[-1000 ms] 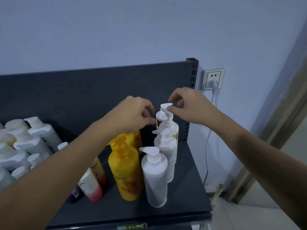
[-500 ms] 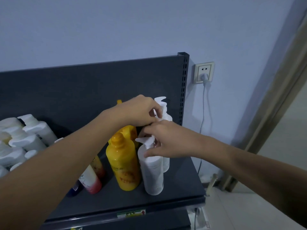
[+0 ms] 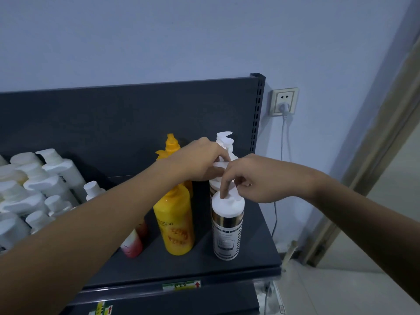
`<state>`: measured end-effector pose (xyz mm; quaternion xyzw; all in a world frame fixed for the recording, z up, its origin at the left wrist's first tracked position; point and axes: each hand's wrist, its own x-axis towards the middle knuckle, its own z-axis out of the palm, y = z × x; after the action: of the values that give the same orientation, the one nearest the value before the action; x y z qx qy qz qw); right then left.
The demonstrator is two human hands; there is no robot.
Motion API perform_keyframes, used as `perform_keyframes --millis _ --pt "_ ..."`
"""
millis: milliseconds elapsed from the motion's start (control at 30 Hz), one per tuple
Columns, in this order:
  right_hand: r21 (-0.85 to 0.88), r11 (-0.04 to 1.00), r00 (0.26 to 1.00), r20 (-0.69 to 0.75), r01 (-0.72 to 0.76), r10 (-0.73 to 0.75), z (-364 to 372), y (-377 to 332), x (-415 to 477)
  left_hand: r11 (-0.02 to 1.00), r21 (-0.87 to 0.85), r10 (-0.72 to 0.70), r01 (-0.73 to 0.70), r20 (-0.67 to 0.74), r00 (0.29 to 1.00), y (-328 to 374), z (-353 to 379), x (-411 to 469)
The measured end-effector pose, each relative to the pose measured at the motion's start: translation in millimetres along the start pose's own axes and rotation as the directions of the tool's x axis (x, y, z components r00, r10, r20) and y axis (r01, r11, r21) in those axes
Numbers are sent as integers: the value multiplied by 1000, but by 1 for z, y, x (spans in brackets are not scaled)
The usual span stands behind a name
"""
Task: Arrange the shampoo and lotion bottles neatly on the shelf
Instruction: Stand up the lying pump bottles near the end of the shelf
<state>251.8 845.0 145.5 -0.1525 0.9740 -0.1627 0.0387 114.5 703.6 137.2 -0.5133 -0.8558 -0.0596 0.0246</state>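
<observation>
At the right end of the dark grey metal shelf (image 3: 254, 253), a row of pump bottles is running from front to back.

Front bottle: a white cylindrical pump bottle with a gold band and striped label (image 3: 227, 230) is standing upright near the shelf's front right corner.
Right hand: the right hand (image 3: 261, 180) is reaching in from the right, its fingers curled loosely and one fingertip (image 3: 223, 194) pressing on the front bottle's white pump head; it is touching, not gripping, the bottle.
Second bottle: a second white pump bottle (image 3: 214, 187) is standing just behind the first, mostly hidden by both hands.
Left hand: the left hand (image 3: 200, 160) is crossing above the yellow bottles, its fingers pinching closed on a white pump head (image 3: 221, 164) in the row; which bottle that head belongs to cannot be told.
Rear pumps: two white pump nozzles (image 3: 225, 138) are showing above the left hand, at the back of the row.
Yellow bottles: a yellow plastic pump bottle with an orange printed label (image 3: 175, 226) is standing just left of the front bottle, with another yellow pump bottle (image 3: 170, 146) behind it.
Pink bottle: a white-to-red tube bottle (image 3: 133, 245) is leaning partly under the left forearm.
White group: many white capped bottles (image 3: 34, 185) are crowding the left part of the shelf.
Surroundings: a white wall socket with a plugged-in cable (image 3: 284, 102) is sitting on the pale blue wall right of the shelf's back panel.
</observation>
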Motion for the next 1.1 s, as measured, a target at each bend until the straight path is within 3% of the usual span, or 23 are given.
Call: perform_keyframes --millis 133,267,467,567,700,833,1100 --pt "40 999 1000 -1 -13 13 3 -1 -4 993 67 -95 96 -19 995 6 -1 3" --pt "95 995 999 31 -32 29 -1 -2 -8 978 17 -208 208 -17 978 7 -1 6" --pt "183 980 996 62 -74 63 -4 -4 -12 978 -12 -207 207 -23 978 5 -1 10" --pt "170 980 982 -133 -108 131 12 -5 -7 978 -44 -204 204 -4 979 5 -1 12" --pt "207 957 882 -385 -204 271 35 -6 1 975 -87 -208 204 -33 978 11 2 14" --pt "223 937 849 -405 -269 340 36 -2 5 970 -95 -227 222 -41 973 19 4 21" --pt "235 941 847 -422 -243 324 35 0 2 962 -144 -239 231 -43 970 20 7 26"
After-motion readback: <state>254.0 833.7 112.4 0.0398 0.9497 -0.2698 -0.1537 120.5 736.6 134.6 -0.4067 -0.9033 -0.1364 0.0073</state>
